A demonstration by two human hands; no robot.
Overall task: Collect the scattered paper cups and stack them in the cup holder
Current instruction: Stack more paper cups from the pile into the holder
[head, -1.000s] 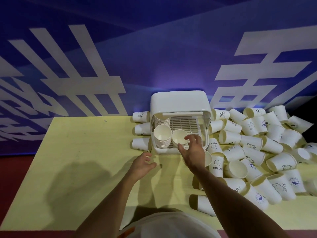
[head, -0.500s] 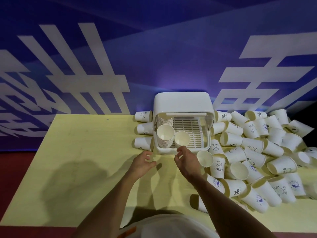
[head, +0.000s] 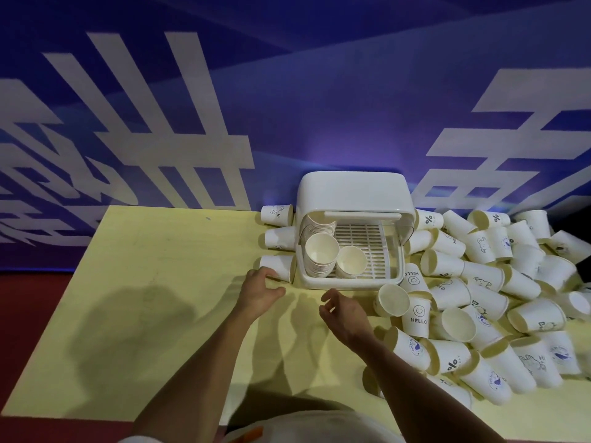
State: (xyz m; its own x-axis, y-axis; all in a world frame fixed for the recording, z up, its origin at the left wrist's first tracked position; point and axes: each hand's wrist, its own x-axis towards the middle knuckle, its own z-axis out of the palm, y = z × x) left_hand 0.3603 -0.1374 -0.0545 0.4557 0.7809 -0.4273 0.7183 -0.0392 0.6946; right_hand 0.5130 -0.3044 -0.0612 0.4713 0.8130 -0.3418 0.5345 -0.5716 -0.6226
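A white cup holder (head: 353,193) with a raised lid stands at the table's far edge. Inside it a stack of paper cups (head: 320,259) stands at the left, with a single cup (head: 351,261) just to its right on the slatted tray. A large heap of white paper cups (head: 499,302) lies to the holder's right. My left hand (head: 259,291) reaches toward a cup lying on its side (head: 279,266) left of the holder, fingertips at its base. My right hand (head: 343,313) hovers in front of the holder with loosely curled fingers, holding nothing.
Two more cups (head: 277,215) lie on their sides left of the holder. The yellow table (head: 144,298) stretches to the left. A blue wall with white lettering rises right behind the holder. A tipped cup (head: 392,300) lies just right of my right hand.
My right hand has let go of the single cup in the holder and drawn back toward me. My left hand has moved forward to the lying cup.
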